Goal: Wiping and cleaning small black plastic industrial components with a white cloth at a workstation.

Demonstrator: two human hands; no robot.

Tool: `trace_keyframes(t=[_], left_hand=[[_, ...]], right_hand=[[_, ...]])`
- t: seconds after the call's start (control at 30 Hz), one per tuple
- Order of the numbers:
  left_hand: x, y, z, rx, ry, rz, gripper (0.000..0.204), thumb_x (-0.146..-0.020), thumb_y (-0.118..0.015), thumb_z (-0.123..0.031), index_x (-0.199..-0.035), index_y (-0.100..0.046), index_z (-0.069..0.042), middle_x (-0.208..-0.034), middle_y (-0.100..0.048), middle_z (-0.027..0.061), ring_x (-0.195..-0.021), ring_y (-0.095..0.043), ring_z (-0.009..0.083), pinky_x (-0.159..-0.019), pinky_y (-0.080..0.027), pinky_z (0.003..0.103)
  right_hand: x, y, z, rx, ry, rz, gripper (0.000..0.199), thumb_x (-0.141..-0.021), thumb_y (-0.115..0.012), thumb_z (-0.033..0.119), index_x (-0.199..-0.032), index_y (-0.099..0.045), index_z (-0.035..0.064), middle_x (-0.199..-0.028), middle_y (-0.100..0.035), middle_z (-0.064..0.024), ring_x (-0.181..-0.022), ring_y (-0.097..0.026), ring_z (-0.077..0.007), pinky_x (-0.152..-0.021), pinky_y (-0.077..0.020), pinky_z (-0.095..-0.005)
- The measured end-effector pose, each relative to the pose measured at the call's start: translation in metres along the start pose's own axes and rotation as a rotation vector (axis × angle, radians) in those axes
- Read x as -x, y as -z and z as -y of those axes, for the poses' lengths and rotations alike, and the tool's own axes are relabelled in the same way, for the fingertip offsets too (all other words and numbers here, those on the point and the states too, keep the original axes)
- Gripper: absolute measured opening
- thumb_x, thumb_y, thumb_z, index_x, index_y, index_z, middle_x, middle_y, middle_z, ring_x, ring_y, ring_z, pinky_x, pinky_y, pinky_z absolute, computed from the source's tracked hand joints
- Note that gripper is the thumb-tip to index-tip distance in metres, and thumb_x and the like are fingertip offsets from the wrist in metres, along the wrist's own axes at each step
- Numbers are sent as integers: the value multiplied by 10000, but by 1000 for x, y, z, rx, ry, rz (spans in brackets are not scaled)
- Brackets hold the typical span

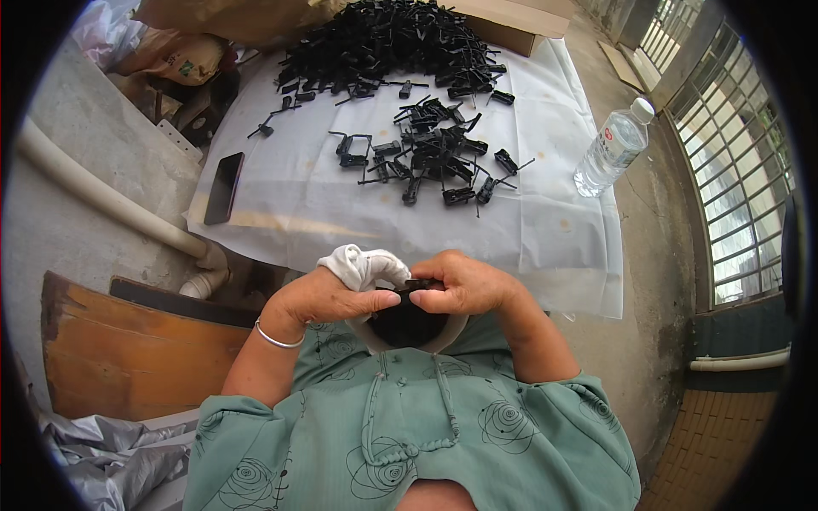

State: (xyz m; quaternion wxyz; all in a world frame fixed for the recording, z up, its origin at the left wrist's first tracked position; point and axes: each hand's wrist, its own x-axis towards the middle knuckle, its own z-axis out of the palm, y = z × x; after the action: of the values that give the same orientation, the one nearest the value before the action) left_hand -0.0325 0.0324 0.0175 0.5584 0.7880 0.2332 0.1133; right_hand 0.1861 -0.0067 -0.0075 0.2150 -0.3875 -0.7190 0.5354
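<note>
White sheeting (545, 230) keeps black clips (426, 153) gathered; left hand (328, 298) and right hand (464, 285) pinch one clip (419, 284) close — for control.

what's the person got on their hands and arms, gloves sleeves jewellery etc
The left hand has white cloth wrapped over its fingers, like a partial glove, and a thin silver bangle on the wrist. The right hand is bare, with nothing on the wrist. Both forearms are uncovered; short green sleeves with a dark rose outline print end near the elbows.
</note>
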Motion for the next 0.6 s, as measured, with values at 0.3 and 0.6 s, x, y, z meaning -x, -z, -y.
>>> trace_keyframes(t=[0.3,0.6], left_hand=[[-5,-31,6,561,194,-478,265,-898,-504,-75,-1160,-473,-57,-870,-560,14,-695,-511,52,-553,-424,180],[-5,-38,12,604,36,-479,273,-880,-465,-13,-1151,-456,18,-949,-565,59,-654,-546,75,-598,-493,211]], right_hand=[[-3,-27,12,185,176,-580,230,-759,-664,176,-871,-531,26,-630,-496,-82,-520,-482,-197,-495,-411,-313],[-27,-40,1,33,239,-784,158,-819,-631,103,-750,-527,7,-600,-500,-61,-504,-438,-91,-475,-373,-230]])
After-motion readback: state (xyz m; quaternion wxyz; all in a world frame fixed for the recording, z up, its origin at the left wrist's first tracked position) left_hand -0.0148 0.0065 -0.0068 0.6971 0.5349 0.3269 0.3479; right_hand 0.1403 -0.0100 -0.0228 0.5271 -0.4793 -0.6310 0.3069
